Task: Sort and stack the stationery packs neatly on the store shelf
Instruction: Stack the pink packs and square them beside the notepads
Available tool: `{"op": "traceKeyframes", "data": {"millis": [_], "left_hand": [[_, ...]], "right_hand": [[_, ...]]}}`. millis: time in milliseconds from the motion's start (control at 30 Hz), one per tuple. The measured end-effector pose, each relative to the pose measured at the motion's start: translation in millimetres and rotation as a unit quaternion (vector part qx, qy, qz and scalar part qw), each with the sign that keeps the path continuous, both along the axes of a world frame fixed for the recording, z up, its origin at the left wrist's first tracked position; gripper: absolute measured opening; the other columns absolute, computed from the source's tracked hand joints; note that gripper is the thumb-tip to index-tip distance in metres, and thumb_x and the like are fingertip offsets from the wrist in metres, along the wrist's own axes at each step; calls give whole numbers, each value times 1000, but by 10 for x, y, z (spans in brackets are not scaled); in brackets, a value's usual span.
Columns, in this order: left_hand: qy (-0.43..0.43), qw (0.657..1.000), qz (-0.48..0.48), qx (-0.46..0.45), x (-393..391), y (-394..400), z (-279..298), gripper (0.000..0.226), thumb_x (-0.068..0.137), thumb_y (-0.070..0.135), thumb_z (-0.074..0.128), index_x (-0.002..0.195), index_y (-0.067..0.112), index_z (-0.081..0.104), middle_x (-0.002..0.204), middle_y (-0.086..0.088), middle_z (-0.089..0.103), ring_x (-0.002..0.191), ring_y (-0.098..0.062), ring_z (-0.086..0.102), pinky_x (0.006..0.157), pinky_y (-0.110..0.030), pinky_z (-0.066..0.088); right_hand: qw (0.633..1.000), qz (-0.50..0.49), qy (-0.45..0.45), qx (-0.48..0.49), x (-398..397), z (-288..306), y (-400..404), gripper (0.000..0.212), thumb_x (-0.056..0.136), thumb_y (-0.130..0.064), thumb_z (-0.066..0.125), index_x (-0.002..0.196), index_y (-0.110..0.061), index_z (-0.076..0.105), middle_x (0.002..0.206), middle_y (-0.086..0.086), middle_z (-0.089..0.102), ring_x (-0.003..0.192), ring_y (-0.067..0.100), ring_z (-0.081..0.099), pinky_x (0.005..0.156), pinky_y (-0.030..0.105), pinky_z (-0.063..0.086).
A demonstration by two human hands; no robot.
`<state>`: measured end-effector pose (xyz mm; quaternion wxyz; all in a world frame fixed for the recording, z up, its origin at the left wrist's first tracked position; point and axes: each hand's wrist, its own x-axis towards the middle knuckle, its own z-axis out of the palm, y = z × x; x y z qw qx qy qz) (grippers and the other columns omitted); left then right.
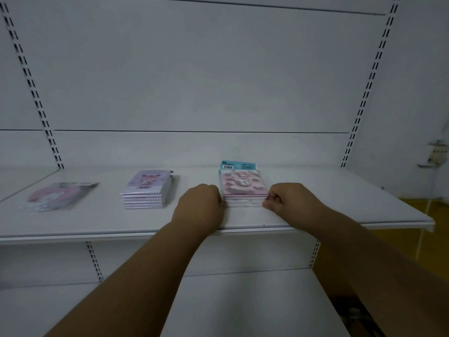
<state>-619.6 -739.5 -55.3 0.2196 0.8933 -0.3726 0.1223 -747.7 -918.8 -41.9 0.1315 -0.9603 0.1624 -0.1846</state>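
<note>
The stack of pink-and-white cartoon stationery packs [244, 190] sits right of centre on the white metal shelf [340, 203]. The left hand [200, 203] and right hand [284, 198], fingers curled, grip its near corners. The packs look light, flat and glossy, so they may slide; holding both side edges should keep them square.

You're looking at a white shelf [315, 203] that's holding three piles: pink packs [244, 188], purple notebooks [145, 190], and a blurry pink pack [58, 195].
</note>
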Motion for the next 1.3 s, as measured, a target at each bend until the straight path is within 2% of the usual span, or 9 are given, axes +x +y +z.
{"op": "traceKeyframes", "data": {"millis": [100, 267, 433, 567, 800, 1067, 1300], "left_hand": [[11, 1000, 4, 0, -2, 8, 2, 24, 90, 38, 58, 83, 16, 63, 80, -1, 61, 72, -18, 57, 63, -29, 42], [9, 995, 3, -96, -35, 29, 18, 25, 88, 47, 61, 91, 23, 56, 88, 5, 54, 77, -12, 54, 67, -26, 42], [22, 996, 8, -87, -25, 17, 39, 15, 93, 32, 60, 83, 21, 59, 83, 3, 59, 74, -14, 53, 64, -27, 38], [32, 996, 13, -86, -28, -2, 32, 15, 94, 30, 58, 88, 18, 62, 83, 1, 61, 78, -17, 56, 68, -29, 43], [22, 996, 4, -87, -47, 18, 14, 14, 93, 28, 58, 87, 18, 65, 86, 0, 64, 78, -17, 57, 68, -29, 44], [35, 996, 13, -86, -59, 9, 1, 12, 90, 32, 63, 84, 21, 63, 85, 2, 63, 75, -14, 56, 66, -27, 43], [36, 997, 17, -67, -46, -8, 17, 4, 88, 23, 62, 86, 20, 64, 89, -1, 63, 82, -18, 58, 69, -28, 44]], "right_hand": [[1000, -6, -6, -1, -8, -2, 6, 22, 86, -35, 65, 72, -20, 57, 66, -9, 52, 69, 14, 51, 55, 25, 32], [997, -19, -77, 0, -48, -28, 7, 24, 87, -42, 61, 75, -22, 57, 71, -8, 55, 66, 9, 50, 53, 22, 31], [997, -9, -74, -18, -35, -22, 19, 21, 92, -33, 57, 80, -16, 60, 76, -1, 60, 72, 15, 52, 57, 23, 34], [998, -21, -66, -9, -3, -31, 23, 21, 93, -33, 55, 79, -17, 58, 75, -2, 58, 70, 14, 51, 55, 22, 33], [998, -12, -55, 17, -16, -39, 1, 15, 90, -32, 62, 82, -19, 61, 80, -3, 59, 74, 13, 53, 58, 22, 35], [999, -20, -45, 18, -5, -45, -6, 17, 90, -33, 61, 80, -20, 59, 76, -5, 57, 69, 8, 49, 55, 20, 32], [999, -26, -34, 32, 23, -45, -20, 17, 87, -33, 65, 76, -20, 60, 72, -6, 57, 65, 5, 48, 54, 20, 32]]}}
